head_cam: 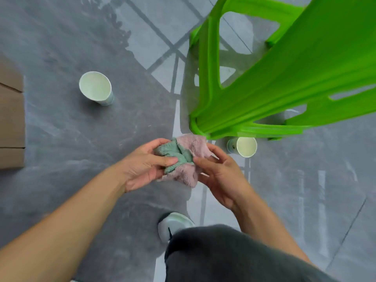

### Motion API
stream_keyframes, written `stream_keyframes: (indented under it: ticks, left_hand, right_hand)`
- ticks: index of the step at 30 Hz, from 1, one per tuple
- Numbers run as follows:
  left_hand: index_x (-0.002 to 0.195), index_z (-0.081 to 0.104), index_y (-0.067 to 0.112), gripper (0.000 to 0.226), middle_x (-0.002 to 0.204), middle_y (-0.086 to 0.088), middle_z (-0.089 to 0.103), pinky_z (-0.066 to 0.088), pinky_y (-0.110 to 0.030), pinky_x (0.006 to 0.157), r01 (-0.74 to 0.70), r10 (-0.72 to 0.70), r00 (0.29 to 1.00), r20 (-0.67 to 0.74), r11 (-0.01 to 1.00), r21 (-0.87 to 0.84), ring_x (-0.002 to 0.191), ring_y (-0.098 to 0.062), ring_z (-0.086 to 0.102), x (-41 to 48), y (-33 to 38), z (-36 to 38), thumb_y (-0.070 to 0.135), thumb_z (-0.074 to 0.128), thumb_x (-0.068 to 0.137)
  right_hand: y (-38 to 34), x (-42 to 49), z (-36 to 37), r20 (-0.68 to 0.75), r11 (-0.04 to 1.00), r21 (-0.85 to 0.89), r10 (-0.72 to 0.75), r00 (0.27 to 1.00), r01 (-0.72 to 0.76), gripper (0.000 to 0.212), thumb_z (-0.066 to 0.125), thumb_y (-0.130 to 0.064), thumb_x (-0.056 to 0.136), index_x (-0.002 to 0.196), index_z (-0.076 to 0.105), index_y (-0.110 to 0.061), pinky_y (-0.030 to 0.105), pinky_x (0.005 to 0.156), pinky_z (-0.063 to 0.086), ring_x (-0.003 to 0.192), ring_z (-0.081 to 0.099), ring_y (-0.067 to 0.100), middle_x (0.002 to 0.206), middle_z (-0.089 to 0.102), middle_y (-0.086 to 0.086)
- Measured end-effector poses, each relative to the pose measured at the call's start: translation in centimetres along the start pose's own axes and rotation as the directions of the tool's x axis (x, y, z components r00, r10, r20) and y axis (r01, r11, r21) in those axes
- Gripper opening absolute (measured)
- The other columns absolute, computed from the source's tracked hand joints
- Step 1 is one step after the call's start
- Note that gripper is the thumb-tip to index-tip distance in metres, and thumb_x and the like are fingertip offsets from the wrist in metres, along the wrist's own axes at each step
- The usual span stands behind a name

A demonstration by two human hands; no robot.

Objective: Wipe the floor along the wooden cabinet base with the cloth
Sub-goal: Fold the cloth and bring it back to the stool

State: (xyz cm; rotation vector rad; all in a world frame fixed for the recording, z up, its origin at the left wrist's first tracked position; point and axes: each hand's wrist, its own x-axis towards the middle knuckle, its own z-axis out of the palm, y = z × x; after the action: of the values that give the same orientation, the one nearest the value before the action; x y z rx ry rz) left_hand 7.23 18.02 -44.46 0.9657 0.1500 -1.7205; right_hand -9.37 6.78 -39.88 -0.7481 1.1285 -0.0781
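A fluffy cloth [184, 157], pink on one side and green on the other, is bunched up in the air above the grey floor [61, 139]. My left hand [142, 165] pinches its green part with thumb and fingers. My right hand [219, 171] grips its pink edge from the right. The wooden cabinet base [11, 119] shows as a brown strip at the far left edge, well apart from both hands.
A green plastic chair [274, 78] stands at the upper right, close above the cloth. One paper cup [96, 88] sits on the floor at the left, another [244, 146] under the chair's edge. My shoe [173, 224] and dark trouser leg [234, 257] are below.
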Motion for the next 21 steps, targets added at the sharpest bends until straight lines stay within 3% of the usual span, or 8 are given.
stream_keyframes:
  ticks: [4, 8, 10, 15, 19, 21]
  left_hand:
    - [0.114, 0.058, 0.005, 0.053, 0.105, -0.016, 0.070, 0.059, -0.033, 0.071, -0.009, 0.005, 0.998, -0.065, 0.998, -0.067, 0.093, -0.026, 0.071, -6.4, 3.3, 8.8, -0.011, 0.070, 0.065]
    - [0.115, 0.058, 0.007, 0.058, 0.095, -0.011, 0.075, 0.060, -0.031, 0.070, -0.070, 0.054, 0.989, -0.137, 0.991, -0.116, 0.088, -0.022, 0.073, -13.5, 9.6, 20.4, -0.011, 0.068, 0.061]
    - [0.110, 0.059, 0.010, 0.055, 0.092, -0.007, 0.076, 0.060, -0.031, 0.068, -0.095, 0.079, 0.987, -0.142, 0.990, -0.106, 0.085, -0.021, 0.073, -16.8, 13.2, 26.6, -0.010, 0.068, 0.060]
    - [0.101, 0.061, 0.014, 0.041, 0.087, -0.002, 0.074, 0.062, -0.034, 0.066, -0.130, 0.136, 0.983, -0.123, 0.990, 0.054, 0.079, -0.017, 0.072, -18.3, 20.8, 38.0, -0.017, 0.066, 0.074]
    - [0.095, 0.059, 0.022, 0.033, 0.101, -0.006, 0.066, 0.060, -0.047, 0.079, -0.107, 0.162, 0.962, -0.219, 0.964, 0.244, 0.087, -0.022, 0.068, -11.8, 23.4, 40.4, -0.006, 0.068, 0.079]
    - [0.104, 0.057, 0.024, 0.036, 0.109, -0.010, 0.063, 0.057, -0.051, 0.085, -0.083, 0.223, 0.934, -0.280, 0.896, 0.437, 0.096, -0.029, 0.066, -8.1, 23.2, 39.9, -0.001, 0.068, 0.080]
  right_hand:
    - [-7.5, -7.8, 1.0, -0.038, 0.995, -0.100, -0.029, 0.999, 0.025, 0.030, 0.063, 0.003, 0.090, 0.094, 0.075, -0.024, 0.035, 0.066, 0.059, 0.076, 0.069, 0.018, 0.088, 0.077, 0.000]
    - [-17.6, -17.0, 3.8, -0.129, 0.987, -0.148, -0.077, 0.989, 0.058, 0.027, 0.059, 0.003, 0.093, 0.104, 0.069, -0.019, 0.033, 0.060, 0.055, 0.069, 0.063, 0.016, 0.084, 0.072, -0.002]
    - [-23.3, -21.7, 4.8, -0.153, 0.987, -0.144, -0.093, 0.984, 0.071, 0.029, 0.057, 0.005, 0.093, 0.112, 0.066, -0.015, 0.034, 0.065, 0.053, 0.071, 0.066, 0.014, 0.087, 0.073, -0.001]
    - [-34.8, -27.3, 4.0, -0.238, 0.966, -0.200, -0.209, 0.948, 0.163, 0.033, 0.058, 0.007, 0.091, 0.116, 0.067, -0.013, 0.044, 0.087, 0.052, 0.090, 0.067, 0.021, 0.101, 0.074, 0.005]
    - [-38.1, -22.4, 1.4, -0.334, 0.817, -0.549, -0.411, 0.848, 0.180, 0.036, 0.074, -0.007, 0.081, 0.099, 0.073, -0.037, 0.031, 0.074, 0.052, 0.070, 0.064, 0.013, 0.084, 0.074, -0.004]
    - [-38.0, -18.9, 0.2, -0.344, 0.744, -0.663, -0.404, 0.847, 0.085, 0.039, 0.078, -0.013, 0.078, 0.111, 0.072, -0.032, 0.036, 0.076, 0.053, 0.073, 0.065, 0.019, 0.091, 0.076, 0.007]
